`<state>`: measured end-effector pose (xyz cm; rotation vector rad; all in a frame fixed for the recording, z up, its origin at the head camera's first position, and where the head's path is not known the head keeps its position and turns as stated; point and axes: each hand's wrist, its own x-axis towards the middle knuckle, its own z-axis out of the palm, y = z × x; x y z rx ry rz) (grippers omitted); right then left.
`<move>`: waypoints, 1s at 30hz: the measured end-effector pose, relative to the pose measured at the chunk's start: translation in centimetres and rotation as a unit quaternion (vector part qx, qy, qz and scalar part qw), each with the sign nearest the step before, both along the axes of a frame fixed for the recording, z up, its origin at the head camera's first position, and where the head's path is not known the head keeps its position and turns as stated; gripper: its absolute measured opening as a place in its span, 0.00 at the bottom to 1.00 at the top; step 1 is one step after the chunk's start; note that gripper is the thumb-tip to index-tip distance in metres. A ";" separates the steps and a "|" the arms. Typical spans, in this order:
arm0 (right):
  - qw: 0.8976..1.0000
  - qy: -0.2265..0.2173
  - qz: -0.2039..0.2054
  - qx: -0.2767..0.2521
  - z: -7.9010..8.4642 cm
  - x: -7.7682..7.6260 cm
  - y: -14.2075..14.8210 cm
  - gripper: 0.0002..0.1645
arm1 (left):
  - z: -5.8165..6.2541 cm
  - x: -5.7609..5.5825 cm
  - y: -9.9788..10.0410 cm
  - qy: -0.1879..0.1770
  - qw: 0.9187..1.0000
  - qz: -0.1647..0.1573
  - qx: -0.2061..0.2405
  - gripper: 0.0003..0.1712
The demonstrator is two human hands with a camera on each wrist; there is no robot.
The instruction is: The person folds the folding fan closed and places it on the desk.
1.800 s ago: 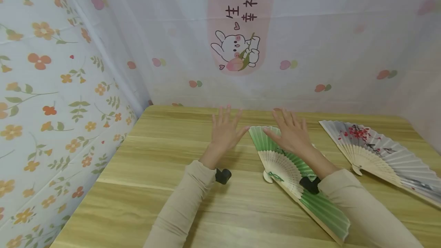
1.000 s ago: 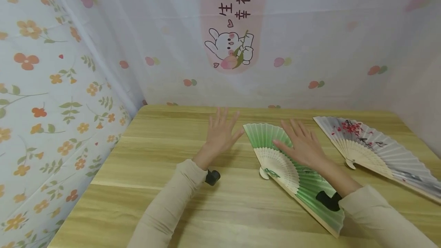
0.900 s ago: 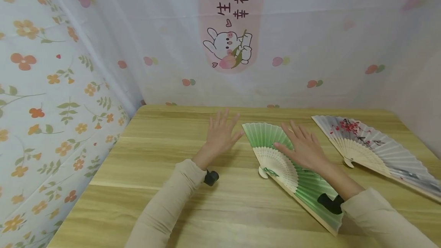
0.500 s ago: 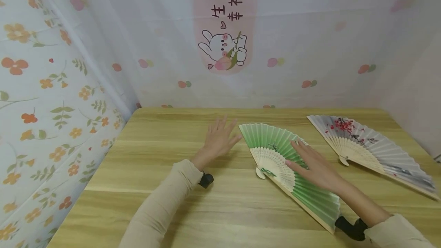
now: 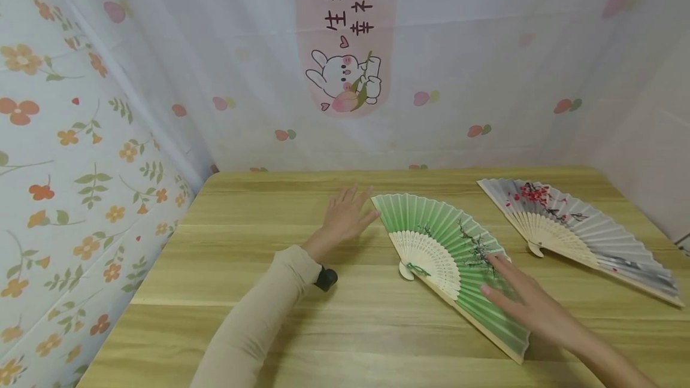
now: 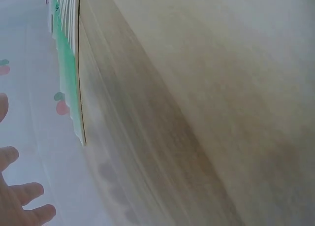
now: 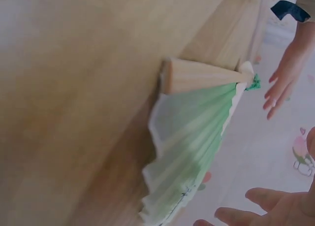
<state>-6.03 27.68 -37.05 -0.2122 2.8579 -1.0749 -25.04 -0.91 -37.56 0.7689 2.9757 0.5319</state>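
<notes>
A green folding fan lies spread on the table, its pale slatted ribs and green tassel toward the left. My right hand reaches over the fan's right end, fingers extended and holding nothing. The right wrist view shows the same fan edge-on, with fingertips beside it. Left of the fan, my left hand hovers with fingers spread and holds nothing, its thumb near the fan's far left corner. In the left wrist view, the left fingers are apart from the fan edge.
A grey-white folding fan with red blossoms lies spread at the right of the wooden table. A printed white curtain hangs behind the table's far edge, and a floral curtain hangs at the left.
My right hand has moved right and nearer the body across the green fan, uncovering more of it. My left hand stays about in place, slightly lower. Both fans lie still.
</notes>
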 end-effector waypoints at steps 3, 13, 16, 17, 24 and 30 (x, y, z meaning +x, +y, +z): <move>1.000 0.004 -0.007 -0.005 -0.4 0.7 0.5 0.40 | 0.0 -0.2 0.2 -0.006 1.000 -0.001 0.007 0.34; 0.997 -0.057 -0.040 -0.032 -1.4 1.8 2.2 0.40 | 0.0 -0.9 1.2 -0.053 0.997 -0.003 0.054 0.36; 0.996 -0.068 -0.044 -0.042 -1.6 2.0 2.6 0.40 | 0.0 -1.2 1.5 -0.065 0.996 0.003 0.053 0.37; 0.995 -0.072 -0.047 -0.046 -1.6 2.1 2.7 0.40 | 0.0 -1.4 1.5 -0.069 0.996 0.005 0.055 0.37; 0.993 -0.063 -0.077 -0.058 -2.0 2.6 3.0 0.40 | -0.5 -2.0 1.8 -0.082 0.994 0.006 0.066 0.38; 0.992 -0.048 -0.100 -0.059 -2.5 2.5 3.7 0.38 | -1.2 -2.5 1.9 -0.083 0.994 0.003 0.077 0.38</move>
